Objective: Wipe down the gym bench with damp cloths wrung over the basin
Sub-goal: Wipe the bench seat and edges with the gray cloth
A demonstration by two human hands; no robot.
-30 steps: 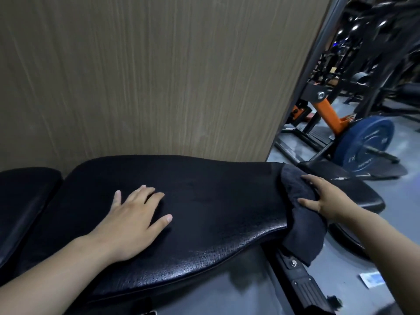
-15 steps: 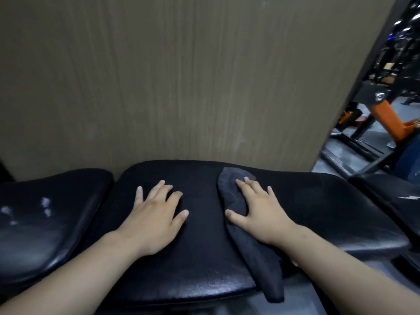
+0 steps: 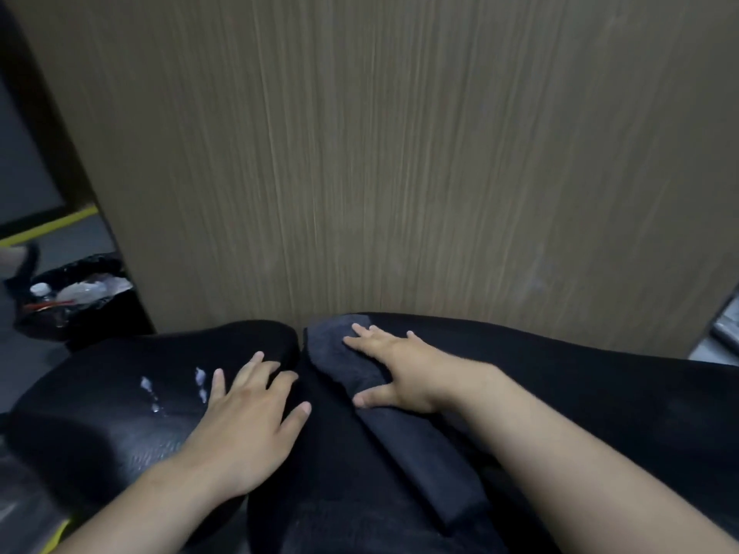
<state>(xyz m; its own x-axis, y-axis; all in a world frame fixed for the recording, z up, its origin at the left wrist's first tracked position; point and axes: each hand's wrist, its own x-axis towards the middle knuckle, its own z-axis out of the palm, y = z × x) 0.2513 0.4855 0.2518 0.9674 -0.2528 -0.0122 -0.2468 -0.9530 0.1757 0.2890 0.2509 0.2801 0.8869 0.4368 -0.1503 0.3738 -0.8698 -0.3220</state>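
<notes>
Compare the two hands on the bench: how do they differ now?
The right hand presses a dark cloth on the long pad; the left hand lies bare, with no cloth, over the smaller pad with white spots. The right hand reaches farther toward the wall. Both lie flat, fingers spread.

my bare hands: two, left (image 3: pixel 244 423) and right (image 3: pixel 394 371) | dark grey folded cloth (image 3: pixel 404 441): one | black padded vinyl bench cushions: two, left (image 3: pixel 120 397) and right (image 3: pixel 600 393) | black-lined rubbish bin (image 3: pixel 76 301): one
</notes>
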